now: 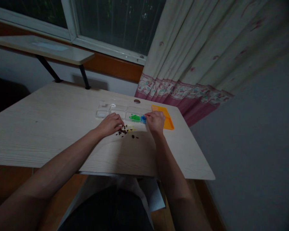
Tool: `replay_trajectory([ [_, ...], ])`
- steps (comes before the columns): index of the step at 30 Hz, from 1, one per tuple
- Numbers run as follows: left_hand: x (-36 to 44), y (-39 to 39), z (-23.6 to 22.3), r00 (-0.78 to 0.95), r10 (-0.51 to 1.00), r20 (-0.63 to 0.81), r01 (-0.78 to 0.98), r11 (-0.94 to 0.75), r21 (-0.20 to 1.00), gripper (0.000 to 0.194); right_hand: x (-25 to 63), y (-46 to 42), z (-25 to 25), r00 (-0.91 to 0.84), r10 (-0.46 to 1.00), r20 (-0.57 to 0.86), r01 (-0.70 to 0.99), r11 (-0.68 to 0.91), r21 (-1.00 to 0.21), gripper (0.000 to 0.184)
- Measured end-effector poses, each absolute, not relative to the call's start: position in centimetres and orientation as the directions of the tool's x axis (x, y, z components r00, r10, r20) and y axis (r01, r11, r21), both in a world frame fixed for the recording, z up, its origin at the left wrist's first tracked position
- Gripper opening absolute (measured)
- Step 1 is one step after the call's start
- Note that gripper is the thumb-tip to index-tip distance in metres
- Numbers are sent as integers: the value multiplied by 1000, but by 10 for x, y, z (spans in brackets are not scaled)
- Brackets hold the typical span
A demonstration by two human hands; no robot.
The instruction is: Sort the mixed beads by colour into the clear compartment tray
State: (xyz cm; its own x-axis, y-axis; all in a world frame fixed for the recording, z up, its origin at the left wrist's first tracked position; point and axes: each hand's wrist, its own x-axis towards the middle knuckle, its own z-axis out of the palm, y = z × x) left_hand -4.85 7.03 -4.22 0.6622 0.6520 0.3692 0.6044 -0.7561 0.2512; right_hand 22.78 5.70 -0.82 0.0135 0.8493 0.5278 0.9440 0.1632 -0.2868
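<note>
My left hand point(110, 124) rests at the left edge of a loose pile of small dark brown pieces point(122, 131), its fingers bent together. Whether it grips a piece is too small to see. Pale yellow pieces point(131, 129) lie among and beside the brown ones. Over the right end of a clear compartment tray point(118, 113) is my right hand point(156, 122), thumb and fingers pinched at the compartment of blue pieces point(143, 119); what they hold is hidden. Green pieces point(135, 117) fill the neighbouring compartment.
An orange tray point(169, 123) lies just right of my right hand, partly covered by it. Behind the clear tray is a round dark disc point(137, 101) on the wooden table point(69, 128). A raised shelf point(50, 48) stands at the back left; a curtain point(183, 64) hangs behind.
</note>
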Motion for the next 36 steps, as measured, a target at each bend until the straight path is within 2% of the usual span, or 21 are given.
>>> replay_trajectory([
  [3,-46,70,-44,664,652,366,602,-756,256,20,243,58,-9,125,826,549,955,50,-293,26],
  [7,-44,69,-44,667,652,360,597,-757,265,21,251,59,-16,173,834,525,967,-41,-252,26],
  [12,-45,69,-44,671,648,360,582,-761,286,21,252,60,-21,209,842,498,963,-89,-255,25],
  [19,-45,70,-45,667,648,368,582,-762,285,21,271,62,-22,295,787,542,944,-155,-290,29],
  [27,-44,70,-46,667,648,368,578,-762,293,19,291,62,-26,462,770,440,884,-360,-299,28],
  [30,-43,71,-48,661,651,373,578,-759,299,20,294,60,-23,476,771,423,873,-355,-335,32],
  [33,-43,71,-50,656,657,372,577,-754,314,21,293,60,-16,491,713,501,860,-303,-412,35],
  [36,-42,71,-51,651,661,374,577,-751,321,20,288,61,-11,450,668,592,868,-173,-465,36],
])
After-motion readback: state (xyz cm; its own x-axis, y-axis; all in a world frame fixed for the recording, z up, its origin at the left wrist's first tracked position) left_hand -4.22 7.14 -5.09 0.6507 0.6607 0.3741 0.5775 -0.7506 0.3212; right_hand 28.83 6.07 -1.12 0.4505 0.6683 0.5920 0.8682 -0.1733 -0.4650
